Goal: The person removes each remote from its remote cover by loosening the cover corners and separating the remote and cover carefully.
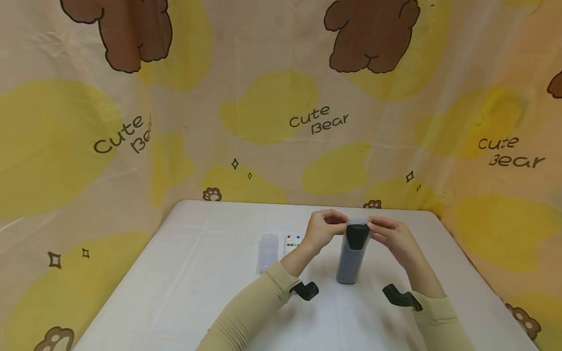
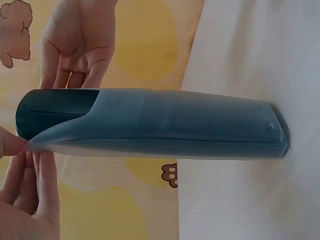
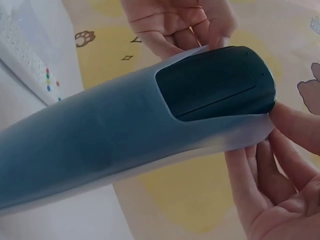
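A dark remote control (image 1: 357, 236) stands nearly upright inside a translucent, bluish-looking cover (image 1: 351, 266), its lower end at the tabletop. The bare back of the remote (image 3: 215, 85) shows through the cut-out at the cover's upper end. My left hand (image 1: 322, 230) pinches the cover's top edge on the left between thumb and fingers. On the opposite side, my right hand (image 1: 393, 236) pinches the same edge, its thumb against the remote's top corner in the right wrist view. Seen from the left wrist, the cover (image 2: 190, 125) reaches down over the rest of the remote.
Left of my hands, a second translucent cover (image 1: 268, 251) lies on the white table (image 1: 184, 273). Beside it is a white remote (image 1: 292, 242) with coloured buttons, partly behind my left forearm. A printed cloth (image 1: 263, 107) hangs behind the table and along its sides.
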The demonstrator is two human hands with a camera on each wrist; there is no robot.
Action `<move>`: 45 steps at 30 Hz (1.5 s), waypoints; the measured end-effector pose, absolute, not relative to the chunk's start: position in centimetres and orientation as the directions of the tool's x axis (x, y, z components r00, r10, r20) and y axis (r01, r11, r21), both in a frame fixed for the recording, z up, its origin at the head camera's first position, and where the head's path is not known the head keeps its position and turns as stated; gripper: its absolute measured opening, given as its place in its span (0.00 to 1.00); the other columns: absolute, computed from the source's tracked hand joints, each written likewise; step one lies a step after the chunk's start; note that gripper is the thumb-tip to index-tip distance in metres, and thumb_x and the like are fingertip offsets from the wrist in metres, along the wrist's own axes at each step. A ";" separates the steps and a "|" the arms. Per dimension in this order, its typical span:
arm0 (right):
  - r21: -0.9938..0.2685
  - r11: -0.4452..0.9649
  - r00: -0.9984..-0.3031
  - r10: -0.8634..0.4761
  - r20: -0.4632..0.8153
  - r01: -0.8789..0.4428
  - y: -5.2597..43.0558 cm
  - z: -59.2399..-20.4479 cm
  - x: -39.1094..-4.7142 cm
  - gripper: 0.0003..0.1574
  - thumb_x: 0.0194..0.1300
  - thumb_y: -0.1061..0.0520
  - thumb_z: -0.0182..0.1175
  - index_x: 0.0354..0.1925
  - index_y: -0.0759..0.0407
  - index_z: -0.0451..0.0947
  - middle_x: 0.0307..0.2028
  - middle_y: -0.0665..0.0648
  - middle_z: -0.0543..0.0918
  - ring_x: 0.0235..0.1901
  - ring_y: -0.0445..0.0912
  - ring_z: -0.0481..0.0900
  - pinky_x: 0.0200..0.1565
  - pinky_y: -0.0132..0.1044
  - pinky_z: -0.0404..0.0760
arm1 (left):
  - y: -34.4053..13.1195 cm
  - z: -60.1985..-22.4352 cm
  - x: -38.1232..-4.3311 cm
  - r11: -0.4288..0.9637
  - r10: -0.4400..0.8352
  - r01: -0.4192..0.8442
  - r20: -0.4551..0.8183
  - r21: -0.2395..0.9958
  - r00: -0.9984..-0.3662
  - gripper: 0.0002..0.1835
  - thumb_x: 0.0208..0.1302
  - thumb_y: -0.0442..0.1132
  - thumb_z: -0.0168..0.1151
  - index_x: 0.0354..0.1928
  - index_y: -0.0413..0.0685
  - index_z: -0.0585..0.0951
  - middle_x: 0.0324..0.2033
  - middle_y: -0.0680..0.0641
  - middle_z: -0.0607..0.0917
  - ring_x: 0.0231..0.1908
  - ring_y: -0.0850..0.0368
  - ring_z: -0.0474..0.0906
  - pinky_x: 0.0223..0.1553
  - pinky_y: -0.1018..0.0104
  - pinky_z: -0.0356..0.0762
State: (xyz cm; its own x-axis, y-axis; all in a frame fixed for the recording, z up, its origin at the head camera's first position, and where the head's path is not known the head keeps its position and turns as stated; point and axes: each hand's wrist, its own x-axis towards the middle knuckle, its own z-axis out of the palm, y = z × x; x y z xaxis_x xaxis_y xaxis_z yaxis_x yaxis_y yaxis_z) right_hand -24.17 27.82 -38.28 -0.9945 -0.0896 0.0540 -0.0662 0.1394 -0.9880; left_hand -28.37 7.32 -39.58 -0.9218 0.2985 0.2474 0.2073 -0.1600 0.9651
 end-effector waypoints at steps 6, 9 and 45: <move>-0.999 0.032 -0.993 -0.118 -0.014 0.011 27.8 -37.8 -23.8 0.14 0.67 0.53 0.56 0.50 0.52 0.80 0.41 0.41 0.82 0.45 0.35 0.80 0.48 0.28 0.80 | 7.4 -39.4 -28.1 -0.172 0.298 0.182 0.227 0.968 -0.927 0.09 0.52 0.24 0.64 0.38 0.31 0.83 0.34 0.36 0.86 0.28 0.63 0.81 0.35 0.63 0.85; -0.998 -0.037 -0.991 -0.127 -0.041 0.046 27.8 -37.7 -23.7 0.10 0.67 0.56 0.57 0.45 0.49 0.81 0.39 0.42 0.83 0.42 0.37 0.82 0.46 0.28 0.81 | 7.4 -39.5 -28.0 -0.180 0.290 0.148 0.197 0.972 -0.937 0.09 0.51 0.24 0.65 0.37 0.31 0.83 0.33 0.38 0.86 0.27 0.63 0.81 0.34 0.63 0.85; -0.973 0.206 -0.994 -0.009 -0.105 0.101 27.8 -41.5 -23.2 0.33 0.68 0.54 0.57 0.63 0.72 0.64 0.49 0.51 0.79 0.43 0.34 0.79 0.50 0.28 0.79 | 6.8 -43.7 -27.6 -0.023 0.241 0.018 0.023 1.000 -0.970 0.07 0.51 0.27 0.68 0.34 0.37 0.85 0.30 0.44 0.87 0.26 0.61 0.83 0.33 0.67 0.84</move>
State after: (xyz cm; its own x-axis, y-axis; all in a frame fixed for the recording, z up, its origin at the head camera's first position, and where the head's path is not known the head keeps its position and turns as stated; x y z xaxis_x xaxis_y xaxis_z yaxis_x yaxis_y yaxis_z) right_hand -23.24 27.81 -41.53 -0.9944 -0.0086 -0.1049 0.1009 0.2065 -0.9732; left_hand -27.61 6.81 -43.71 -0.9703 0.2408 0.0229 0.0178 -0.0234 0.9996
